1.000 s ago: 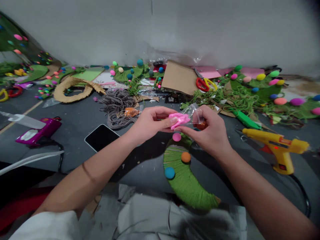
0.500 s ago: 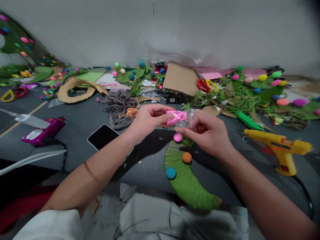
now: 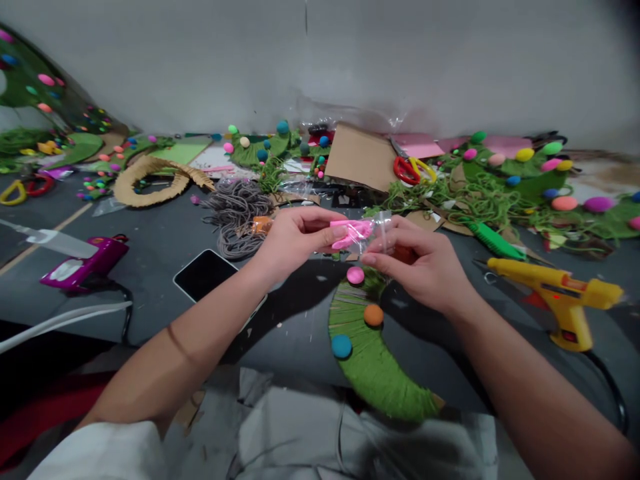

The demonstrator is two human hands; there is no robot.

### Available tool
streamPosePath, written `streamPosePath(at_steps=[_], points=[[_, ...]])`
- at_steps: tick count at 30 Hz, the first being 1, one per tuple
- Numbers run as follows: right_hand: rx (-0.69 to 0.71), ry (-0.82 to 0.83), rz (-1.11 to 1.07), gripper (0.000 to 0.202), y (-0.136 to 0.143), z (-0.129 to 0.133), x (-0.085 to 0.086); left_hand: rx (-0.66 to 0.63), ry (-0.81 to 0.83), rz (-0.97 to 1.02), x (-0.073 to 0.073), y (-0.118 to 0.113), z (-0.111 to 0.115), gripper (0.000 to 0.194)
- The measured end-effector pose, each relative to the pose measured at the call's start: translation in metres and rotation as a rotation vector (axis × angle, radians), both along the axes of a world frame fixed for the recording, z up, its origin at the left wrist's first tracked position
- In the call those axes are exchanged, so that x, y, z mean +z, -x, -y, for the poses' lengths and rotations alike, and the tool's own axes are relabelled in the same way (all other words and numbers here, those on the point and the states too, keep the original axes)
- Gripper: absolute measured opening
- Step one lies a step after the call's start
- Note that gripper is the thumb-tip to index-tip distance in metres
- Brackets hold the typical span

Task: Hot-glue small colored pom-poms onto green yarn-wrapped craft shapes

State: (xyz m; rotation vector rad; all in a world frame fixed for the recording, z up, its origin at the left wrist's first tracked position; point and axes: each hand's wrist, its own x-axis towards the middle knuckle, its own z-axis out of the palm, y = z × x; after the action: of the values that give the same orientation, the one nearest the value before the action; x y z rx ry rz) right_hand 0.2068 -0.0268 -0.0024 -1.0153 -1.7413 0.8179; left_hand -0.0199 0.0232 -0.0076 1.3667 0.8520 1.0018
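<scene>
My left hand [image 3: 299, 239] pinches a small clear plastic bag [image 3: 383, 223] with soft pink modelling clay [image 3: 354, 233] in it. The clay lies between thumb and fingers. At the bag's right end is my right hand [image 3: 417, 260], its fingers curled towards the thumb; what they pinch is too small to make out. Just below both hands lies a curved form wrapped in green yarn [image 3: 373, 363]. A pink ball [image 3: 355, 275], an orange ball [image 3: 373, 315] and a blue ball [image 3: 342, 346] sit on it. Its upper end is partly in shadow under my right hand.
A yellow glue gun [image 3: 560, 283] lies at the right, its cord running forward. On the left are a phone [image 3: 205, 277] and a purple glue gun [image 3: 85, 263]. Grey yarn [image 3: 237, 210], scissors [image 3: 413, 170], cardboard [image 3: 360, 157] and a straw-coloured ring [image 3: 145, 183] lie farther back.
My right hand has shifted slightly right, and more of the bag's clear end shows beside its fingers. My left hand stays on the bag of pink clay.
</scene>
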Motion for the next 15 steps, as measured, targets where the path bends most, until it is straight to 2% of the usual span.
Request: streamPosePath(at_steps=[5, 9, 12, 15], points=[[0.074, 0.024, 0.043, 0.020, -0.0070, -0.0023, 0.0066, 0.010, -0.099, -0.056, 0.0040, -0.0008, -0.0002, 0.039], [-0.017, 0.042, 0.006, 0.022, -0.0085, 0.0004, 0.0053, -0.025, -0.160, -0.076, 0.0068, -0.0006, 0.0030, 0.034], [-0.079, 0.079, -0.055, 0.025, -0.0076, 0.0022, 0.0030, -0.006, -0.231, -0.100, 0.0069, -0.0001, 0.0059, 0.035], [-0.125, 0.041, -0.086, 0.022, -0.0057, 0.0021, 0.0021, -0.011, -0.360, -0.159, 0.0051, 0.0016, 0.0066, 0.037]])
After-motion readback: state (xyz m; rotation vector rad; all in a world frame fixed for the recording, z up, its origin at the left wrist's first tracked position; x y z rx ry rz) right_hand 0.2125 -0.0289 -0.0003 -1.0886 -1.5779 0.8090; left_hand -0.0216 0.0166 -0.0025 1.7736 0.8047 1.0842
